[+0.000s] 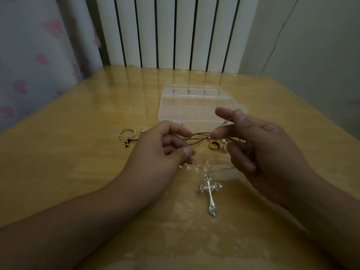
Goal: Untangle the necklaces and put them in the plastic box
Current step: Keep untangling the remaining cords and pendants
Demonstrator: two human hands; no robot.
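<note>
Dark cord necklace [200,135] stretched above the table [78,172], pinched by left hand [163,151] fingers and right hand [259,145] fingers, silver cross pendant [210,191] laid below, clear plastic box [194,106] placed just behind.

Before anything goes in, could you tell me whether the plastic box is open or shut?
Cannot tell: the plastic box is clear, and no lid edge stands out. No necklace shows inside it.

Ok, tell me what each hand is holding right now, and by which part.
Both hands pinch the dark cord stretched between them: the left hand its left end, the right hand its right end at the fingertips. The silver cross pendant lies unheld on the table.
</note>
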